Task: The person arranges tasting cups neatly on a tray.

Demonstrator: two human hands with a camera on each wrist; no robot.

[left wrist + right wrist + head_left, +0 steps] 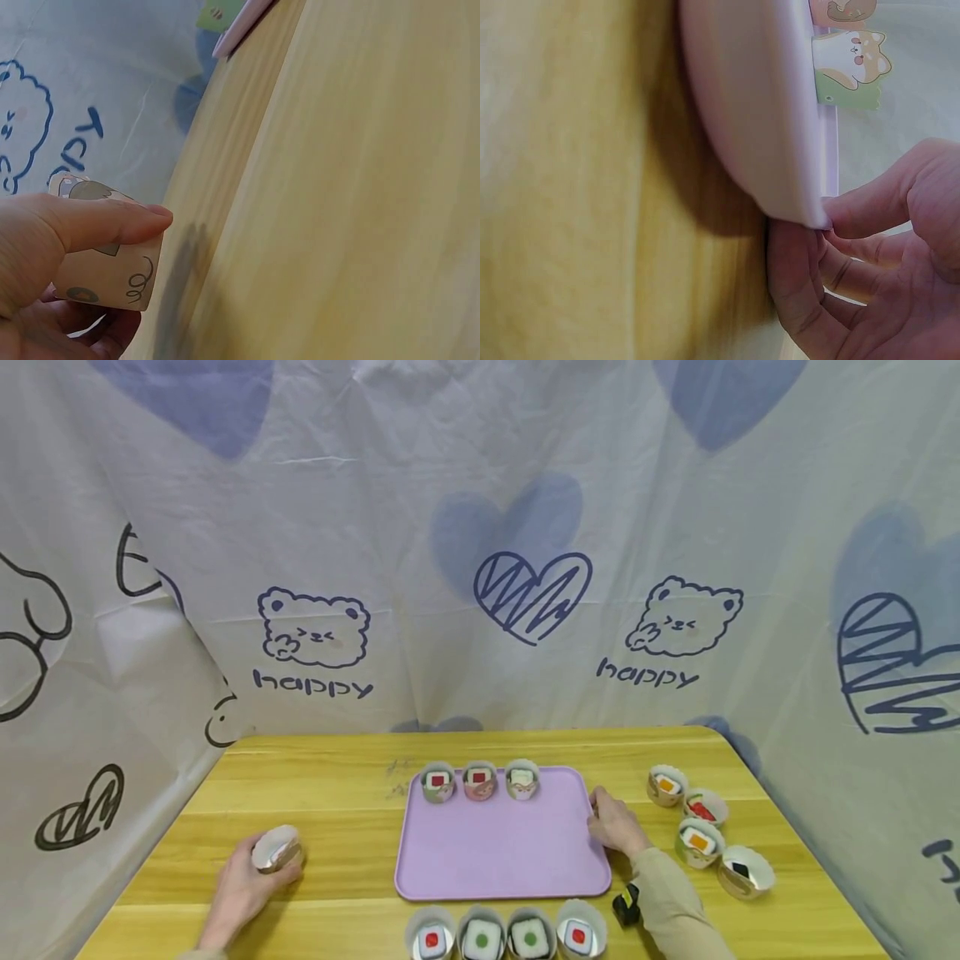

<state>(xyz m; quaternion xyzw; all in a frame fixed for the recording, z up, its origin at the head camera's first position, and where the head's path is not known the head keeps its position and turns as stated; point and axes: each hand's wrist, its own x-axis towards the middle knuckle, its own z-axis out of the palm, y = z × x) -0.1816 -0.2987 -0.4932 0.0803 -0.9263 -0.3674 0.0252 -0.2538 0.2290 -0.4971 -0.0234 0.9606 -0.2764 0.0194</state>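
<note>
My left hand (243, 887) holds a small paper cup (276, 850) over the left part of the table, thumb on one side and fingers on the other. Printed drawings show on that cup (112, 279) in the left wrist view; what lies inside is hard to make out. With thumb and fingers, my right hand (617, 823) pinches the right rim of a purple tray (510, 852). Along the tray's far edge stand three cups of sushi pieces: two red-topped, in a green cup (438, 783) and a pink cup (480, 782), and one pale-topped cup (522, 781).
Several cups with sushi pieces, including a red-dotted one (432, 940) and a green-dotted one (482, 938), line the near edge. More cups stand at the right, among them an orange-topped one (699, 843). A black object (627, 906) lies by the right forearm.
</note>
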